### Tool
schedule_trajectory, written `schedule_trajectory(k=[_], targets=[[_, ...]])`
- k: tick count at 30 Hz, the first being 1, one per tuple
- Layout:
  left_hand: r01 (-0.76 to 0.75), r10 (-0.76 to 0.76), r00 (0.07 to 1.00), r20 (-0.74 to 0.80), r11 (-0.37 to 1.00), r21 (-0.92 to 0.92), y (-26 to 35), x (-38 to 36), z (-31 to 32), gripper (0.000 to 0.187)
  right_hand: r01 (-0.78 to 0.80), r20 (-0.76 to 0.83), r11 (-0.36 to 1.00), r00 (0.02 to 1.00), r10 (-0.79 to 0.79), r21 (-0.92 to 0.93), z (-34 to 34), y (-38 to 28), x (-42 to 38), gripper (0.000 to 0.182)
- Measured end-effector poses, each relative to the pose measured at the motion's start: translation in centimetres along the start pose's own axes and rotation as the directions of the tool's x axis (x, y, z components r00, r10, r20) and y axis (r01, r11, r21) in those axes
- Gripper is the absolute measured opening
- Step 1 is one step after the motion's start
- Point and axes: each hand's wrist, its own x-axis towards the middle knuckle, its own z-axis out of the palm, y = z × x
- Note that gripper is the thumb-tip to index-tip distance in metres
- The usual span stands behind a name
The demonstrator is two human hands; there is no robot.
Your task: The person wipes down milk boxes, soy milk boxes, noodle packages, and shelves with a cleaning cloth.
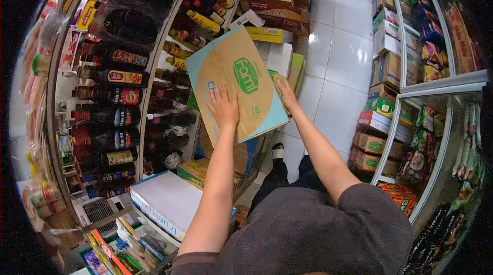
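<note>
A brown cardboard box [262, 105] with a green Fami label and pale blue corners lies tilted in front of me, above other boxes. My left hand [224, 104] rests on its top face with the fingers spread. At the box's right edge is my right hand [285, 94], its fingers against the side; how far they curl round it is hard to see. Below and to the left sits a white trueMilk box [167, 200], beside a green and yellow carton [194, 170].
Shelves of dark sauce bottles [119, 115] stand on the left. Stacked cartons [277, 15] are beyond the box. A white tiled floor [339, 54] runs up the aisle, with glass-fronted shelves [441, 90] and more boxes [371, 144] on the right.
</note>
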Motion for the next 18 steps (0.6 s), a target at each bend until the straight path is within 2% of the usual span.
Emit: schedule_trajectory(k=[4, 5, 6, 9, 11, 13, 15, 16, 18], targets=[[-0.032, 0.031, 0.999, -0.035, 1.0, -0.001, 0.0, -0.2, -0.4, 0.054, -0.027, -0.017, 0.997, 1.0, 0.025, -0.073, -1.2, 6.1, 2.7, 0.058], [-0.013, 0.013, 1.0, 0.013, 1.0, -0.013, 0.1, -0.2, -0.6, 0.054, -0.045, -0.043, 0.993, 0.998, 0.041, -0.105, -1.1, 6.9, 2.9, 0.06], [0.012, -0.01, 0.998, 0.06, 1.0, -0.028, 0.3, 0.0, -0.7, 0.055, -0.041, -0.035, 0.993, 0.999, 0.037, -0.11, -0.8, 5.8, 2.4, 0.06], [0.0, 0.0, 1.0, 0.012, 1.0, -0.001, 0.4, 0.0, -0.7, 0.055, 0.024, 0.021, 0.995, 1.0, -0.022, -0.094, -0.2, 1.5, 1.0, 0.064], [0.009, -0.009, 1.0, 0.01, 1.0, -0.015, 0.4, 0.0, -0.8, 0.055, 0.053, 0.048, 0.998, 0.997, -0.052, -0.028, 0.8, 0.0, 3.7, 0.063], [0.009, -0.009, 1.0, -0.002, 1.0, -0.022, 0.4, -0.1, -0.9, 0.056, 0.061, -0.006, 0.994, 0.998, -0.062, -0.086, 2.9, -2.6, 6.9, 0.064], [0.009, -0.008, 1.0, 0.02, 1.0, -0.021, 0.5, 0.0, -1.0, 0.055, 0.132, 0.148, 0.982, 0.977, -0.151, 0.132, 4.4, -2.9, 12.5, 0.062], [0.011, -0.011, 1.0, 0.009, 1.0, -0.017, 0.4, 0.0, -0.9, 0.055, 0.139, 0.155, 0.981, 0.975, -0.16, 0.137, 4.9, -2.0, 16.4, 0.062], [-0.008, 0.008, 1.0, 0.026, 1.0, -0.002, 0.2, -0.1, -0.7, 0.055, 0.31, -0.03, 0.919, 0.945, -0.326, -0.246, 5.9, 0.4, 22.5, 0.05]])
